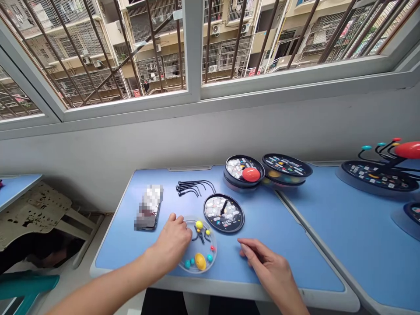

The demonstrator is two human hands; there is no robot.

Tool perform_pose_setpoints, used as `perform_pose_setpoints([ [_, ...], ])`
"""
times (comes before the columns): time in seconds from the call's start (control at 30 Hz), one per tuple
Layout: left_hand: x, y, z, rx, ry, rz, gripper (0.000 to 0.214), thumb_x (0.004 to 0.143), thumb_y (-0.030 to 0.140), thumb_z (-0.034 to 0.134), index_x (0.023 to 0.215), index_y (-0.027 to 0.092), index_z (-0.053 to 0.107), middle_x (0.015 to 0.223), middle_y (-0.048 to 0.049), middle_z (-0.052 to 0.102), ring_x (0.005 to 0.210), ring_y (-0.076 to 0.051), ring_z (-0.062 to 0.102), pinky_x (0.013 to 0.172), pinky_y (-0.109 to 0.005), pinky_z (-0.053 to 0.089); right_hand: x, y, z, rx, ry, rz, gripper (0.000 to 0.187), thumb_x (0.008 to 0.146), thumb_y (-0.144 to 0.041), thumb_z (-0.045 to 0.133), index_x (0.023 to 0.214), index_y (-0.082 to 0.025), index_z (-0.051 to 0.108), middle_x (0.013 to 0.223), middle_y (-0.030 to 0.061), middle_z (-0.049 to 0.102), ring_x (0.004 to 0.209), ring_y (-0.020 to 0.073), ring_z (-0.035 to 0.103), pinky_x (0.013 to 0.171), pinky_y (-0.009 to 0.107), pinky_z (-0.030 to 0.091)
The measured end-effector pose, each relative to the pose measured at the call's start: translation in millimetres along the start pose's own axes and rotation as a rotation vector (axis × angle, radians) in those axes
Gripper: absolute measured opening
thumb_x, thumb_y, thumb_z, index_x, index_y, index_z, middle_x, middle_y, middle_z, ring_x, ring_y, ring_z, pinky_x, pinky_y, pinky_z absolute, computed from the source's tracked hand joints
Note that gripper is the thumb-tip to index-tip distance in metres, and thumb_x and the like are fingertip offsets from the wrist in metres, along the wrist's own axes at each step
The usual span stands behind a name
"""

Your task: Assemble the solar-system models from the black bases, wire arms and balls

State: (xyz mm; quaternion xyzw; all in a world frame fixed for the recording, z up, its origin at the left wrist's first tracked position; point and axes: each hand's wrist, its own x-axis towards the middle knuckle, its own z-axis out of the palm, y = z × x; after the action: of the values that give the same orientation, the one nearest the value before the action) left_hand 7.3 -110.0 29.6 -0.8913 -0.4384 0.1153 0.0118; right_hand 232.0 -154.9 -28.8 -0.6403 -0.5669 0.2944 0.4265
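Note:
My left hand [173, 239] is closed, its fingers curled down over the left rim of a clear round dish [214, 260]. Its fingertips are hidden, so I cannot make out what they grip. Inside the dish lie a yellow half-ball [200, 261], yellow balls [199, 225], turquoise balls [209, 258], a small red piece [212, 248] and short black curved arms [201, 237]. To the right of the dish, my right hand [267, 269] hovers near the table with loosely bent fingers and nothing visible in them. A round black printed base [226, 221] with an upright black post [224, 206] stands behind the dish.
Several black curved rods [193, 185] lie at the back, right of a phone [149, 210]. Two round black bases stand at the back; one carries a red dome [251, 174], the other [287, 166] sits beside it. An assembled model [380, 175] occupies the right-hand table [354, 227].

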Motion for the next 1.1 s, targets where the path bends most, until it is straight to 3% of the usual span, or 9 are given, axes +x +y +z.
perform_pose_setpoints([
  [0.13,-5.4,-0.9,7.9,-0.181,0.095,-0.049,0.024,0.068,-0.004,0.047,0.073,0.015,0.061,0.075,-0.0074,0.063,0.068,-0.019,0.057,0.06,-0.028,0.037,1.0,1.9,0.2,-0.006,-0.031,0.008,0.031,0.075,-0.045,0.052,0.079,-0.02,0.07,0.056,0.0017,0.066,0.048,0.0155,0.058,0.046,0.022,0.049],
  [0.3,-16.9,-0.4,9.7,-0.9,0.302,-0.159,0.026,0.073,0.006,0.045,0.077,0.018,0.067,0.084,-0.0056,0.067,0.066,-0.014,0.06,0.055,-0.023,0.043,3.4,-13.0,-0.9,-0.041,-0.071,-0.094,0.028,0.079,-0.041,0.051,0.081,-0.02,0.069,0.06,0.0017,0.067,0.052,0.0155,0.06,0.048,0.022,0.049],
  [0.4,-23.0,1.5,7.2,-1.365,0.358,-0.324,0.015,0.068,0.014,0.053,0.07,0.016,0.068,0.085,-0.0068,0.068,0.066,-0.015,0.061,0.054,-0.023,0.047,7.7,-33.8,3.6,-0.089,-0.137,-0.271,0.024,0.084,-0.034,0.047,0.085,-0.021,0.067,0.074,0.0041,0.07,0.065,0.0174,0.063,0.054,0.024,0.049],
  [0.5,-29.8,3.0,5.8,-1.659,0.382,-0.445,0.012,0.06,0.018,0.064,0.07,0.014,0.068,0.08,-0.0062,0.067,0.057,-0.012,0.058,0.053,-0.024,0.049,15.6,-52.2,14.1,-0.194,-0.234,-0.539,0.023,0.087,-0.023,0.043,0.089,-0.02,0.066,0.077,0.0053,0.069,0.068,0.018,0.06,0.058,0.027,0.048],
  [0.63,-39.8,3.5,7.3,-1.865,0.422,-0.506,0.02,0.063,0.027,0.069,0.076,0.012,0.067,0.06,-0.0019,0.064,0.051,-0.011,0.056,0.054,-0.024,0.048,30.5,-63.0,30.3,-0.437,-0.37,-0.756,0.027,0.086,-0.008,0.041,0.075,-0.018,0.064,0.066,0.0039,0.063,0.064,0.0169,0.049,0.056,0.026,0.039],
  [0.8,-47.0,3.2,14.3,-2.091,0.503,-0.545,0.034,0.065,0.039,0.071,0.082,0.01,0.065,0.054,-0.0024,0.063,0.055,-0.012,0.059,0.051,-0.02,0.046,43.9,-67.6,43.0,-0.719,-0.432,-0.787,0.029,0.08,-0.001,0.049,0.057,-0.017,0.056,0.06,0.0017,0.057,0.065,0.0156,0.044,0.055,0.027,0.029],
  [0.93,-46.9,5.8,21.9,-2.179,0.509,-0.587,0.037,0.063,0.04,0.074,0.08,0.01,0.064,0.059,-0.0028,0.065,0.044,-0.007,0.053,0.045,-0.018,0.044,44.6,-73.7,52.6,-0.804,-0.506,-0.815,0.024,0.077,-0.003,0.058,0.056,-0.016,0.053,0.062,0.0001,0.058,0.068,0.015,0.044,0.058,0.028,0.027],
  [1.1,-45.7,10.4,29.1,-2.267,0.524,-0.621,0.038,0.062,0.039,0.076,0.084,0.009,0.064,0.061,-0.0041,0.066,0.046,-0.007,0.054,0.046,-0.018,0.045,43.0,-76.8,69.4,-0.871,-0.571,-0.848,0.024,0.08,-0.007,0.056,0.058,-0.016,0.055,0.064,0.0033,0.059,0.071,0.0175,0.047,0.059,0.031,0.026],
])
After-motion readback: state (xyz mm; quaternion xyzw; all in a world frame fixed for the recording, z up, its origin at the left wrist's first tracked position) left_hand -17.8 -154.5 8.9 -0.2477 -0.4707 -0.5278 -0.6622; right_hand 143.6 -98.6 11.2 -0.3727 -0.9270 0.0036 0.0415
